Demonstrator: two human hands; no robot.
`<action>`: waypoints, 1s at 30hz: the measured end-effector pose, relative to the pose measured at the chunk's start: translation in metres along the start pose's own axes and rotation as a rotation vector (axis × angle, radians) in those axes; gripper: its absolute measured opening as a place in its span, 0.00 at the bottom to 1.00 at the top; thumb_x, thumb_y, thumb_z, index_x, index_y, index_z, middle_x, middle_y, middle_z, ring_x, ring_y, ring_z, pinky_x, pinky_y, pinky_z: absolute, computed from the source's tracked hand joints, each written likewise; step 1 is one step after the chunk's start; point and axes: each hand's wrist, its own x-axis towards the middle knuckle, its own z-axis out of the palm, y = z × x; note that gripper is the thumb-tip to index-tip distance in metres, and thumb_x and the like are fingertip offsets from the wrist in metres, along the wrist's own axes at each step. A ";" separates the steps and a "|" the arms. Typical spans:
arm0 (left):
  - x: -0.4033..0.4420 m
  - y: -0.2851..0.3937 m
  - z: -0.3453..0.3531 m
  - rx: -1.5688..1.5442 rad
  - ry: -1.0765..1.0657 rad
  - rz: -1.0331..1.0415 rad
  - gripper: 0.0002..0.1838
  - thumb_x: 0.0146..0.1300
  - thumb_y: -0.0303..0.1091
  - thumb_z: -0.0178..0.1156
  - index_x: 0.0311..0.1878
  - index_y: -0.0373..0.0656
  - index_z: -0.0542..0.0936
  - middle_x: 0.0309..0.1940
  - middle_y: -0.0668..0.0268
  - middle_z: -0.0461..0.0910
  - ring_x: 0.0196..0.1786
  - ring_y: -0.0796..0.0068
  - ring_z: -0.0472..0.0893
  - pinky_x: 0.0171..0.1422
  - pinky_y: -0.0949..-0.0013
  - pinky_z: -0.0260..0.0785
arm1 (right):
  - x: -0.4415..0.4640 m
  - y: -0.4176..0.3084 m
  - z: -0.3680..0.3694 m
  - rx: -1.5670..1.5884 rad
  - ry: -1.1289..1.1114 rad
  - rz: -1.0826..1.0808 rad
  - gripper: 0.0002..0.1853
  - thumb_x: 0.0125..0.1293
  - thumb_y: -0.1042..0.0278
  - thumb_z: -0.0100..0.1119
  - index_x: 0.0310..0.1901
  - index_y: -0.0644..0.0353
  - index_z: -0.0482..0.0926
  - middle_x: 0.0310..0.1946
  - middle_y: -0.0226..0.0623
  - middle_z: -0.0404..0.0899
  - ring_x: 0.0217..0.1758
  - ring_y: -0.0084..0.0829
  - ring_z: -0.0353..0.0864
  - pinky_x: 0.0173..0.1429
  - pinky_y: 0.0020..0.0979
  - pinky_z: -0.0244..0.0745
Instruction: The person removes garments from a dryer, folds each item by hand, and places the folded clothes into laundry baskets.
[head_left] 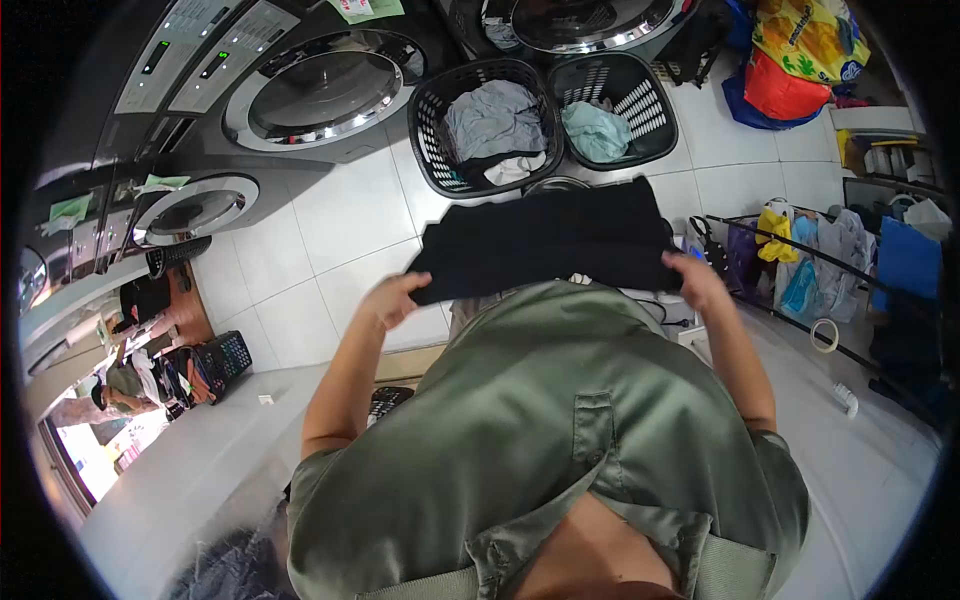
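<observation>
A black garment, its exact kind unclear, is stretched out sideways in front of my waist. My left hand pinches its lower left corner, while my right hand grips the opposite lower corner. Just beyond the cloth, a black laundry basket holds grey, black and pale clothes. Beside it is a second black basket with a light teal garment inside.
Front-loading machines line the far and left sides. Shopping bags sit at the upper right, and plastic bags hang by a black rack on the right. White tiles cover the floor. A crate stands far left.
</observation>
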 end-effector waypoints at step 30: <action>0.368 0.107 -0.085 -0.135 -0.059 0.380 0.35 0.60 0.59 0.47 0.66 0.53 0.54 0.60 0.64 0.65 0.59 0.64 0.66 0.62 0.56 0.51 | 0.195 -0.029 0.301 -0.090 0.154 -0.666 0.27 0.60 0.58 0.56 0.60 0.54 0.63 0.60 0.56 0.58 0.64 0.46 0.58 0.61 0.35 0.60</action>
